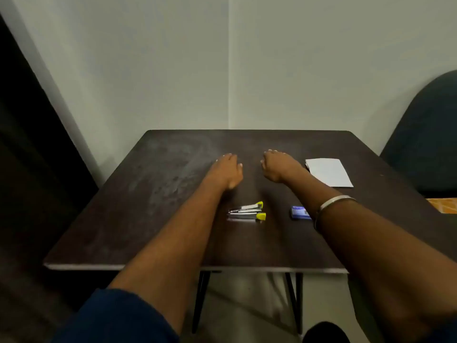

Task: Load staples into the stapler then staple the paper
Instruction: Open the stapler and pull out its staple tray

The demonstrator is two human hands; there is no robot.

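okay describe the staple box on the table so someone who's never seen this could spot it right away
Start at the dark square table and look at its near right part, just beside the right forearm with the metal bangle. The staple box lies flat there, to the right of the yellow-tipped stapler. It is the only blue thing on the table, far smaller than the white paper farther back.

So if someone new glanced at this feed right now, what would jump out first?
Probably the two bare hands, left hand and right hand, stretched over the middle of the dark table, holding nothing. Next, the yellow-tipped stapler lying open between the forearms, and the white paper at the far right.
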